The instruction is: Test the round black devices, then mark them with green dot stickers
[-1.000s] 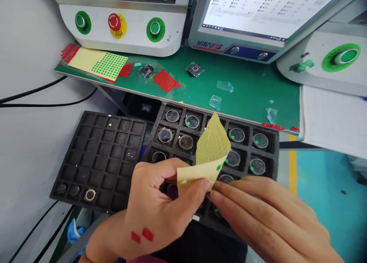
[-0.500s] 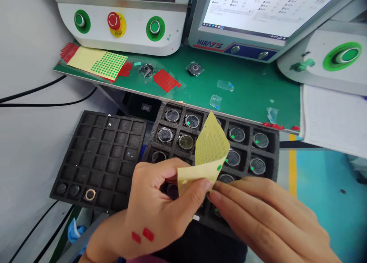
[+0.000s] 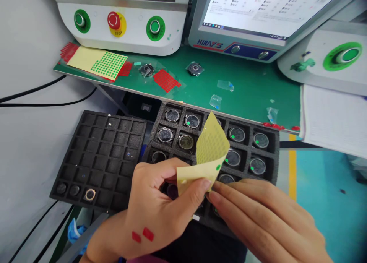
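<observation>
My left hand (image 3: 163,202) is closed on a curled yellow sticker sheet (image 3: 213,144), thumb pressing its near edge. One green dot sticker (image 3: 218,167) shows on the folded part. Two red stickers (image 3: 142,235) are stuck to the back of this hand. My right hand (image 3: 269,213) has its thumb and fingers pinched at the sheet's lower right edge, beside the left thumb; what is between the tips is hidden. Beneath both hands lies a black foam tray (image 3: 246,122) of round watches, several bearing green dots, such as the watch (image 3: 260,140) at the right.
A second foam tray (image 3: 99,156) at left holds a few round pieces. Behind, a green shelf (image 3: 249,98) carries a green-dot sticker sheet (image 3: 97,62), red stickers (image 3: 166,80) and wrapped watch parts (image 3: 195,68). Above stand a machine panel (image 3: 129,18) with buttons and a monitor (image 3: 243,10).
The sticker sheet has shifted very slightly between my hands. My right hand has drawn a little down and to the left; my left hand stays almost still.
</observation>
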A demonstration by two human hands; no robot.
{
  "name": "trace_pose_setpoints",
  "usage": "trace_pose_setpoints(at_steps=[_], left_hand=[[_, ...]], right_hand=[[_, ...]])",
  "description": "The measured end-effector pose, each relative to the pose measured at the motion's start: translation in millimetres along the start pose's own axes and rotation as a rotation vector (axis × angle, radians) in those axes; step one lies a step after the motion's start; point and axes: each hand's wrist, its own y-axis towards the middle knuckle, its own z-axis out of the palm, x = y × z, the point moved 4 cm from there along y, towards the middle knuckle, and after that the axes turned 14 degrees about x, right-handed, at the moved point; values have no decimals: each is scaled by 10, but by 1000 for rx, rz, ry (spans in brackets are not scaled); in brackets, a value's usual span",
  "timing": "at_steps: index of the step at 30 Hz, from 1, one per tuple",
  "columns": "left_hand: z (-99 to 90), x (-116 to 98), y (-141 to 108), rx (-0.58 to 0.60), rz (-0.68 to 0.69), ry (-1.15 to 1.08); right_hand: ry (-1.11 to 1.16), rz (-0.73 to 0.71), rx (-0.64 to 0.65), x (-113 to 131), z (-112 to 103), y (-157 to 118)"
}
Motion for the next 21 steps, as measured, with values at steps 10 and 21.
trace_pose_setpoints(at_steps=[10,21], left_hand=[[-8,-52,10,-20,62,39],[-12,68,29,-7,-58,-164]], right_hand=[[127,-5,118,-47,7,5],[82,-89,13,-32,66,149]])
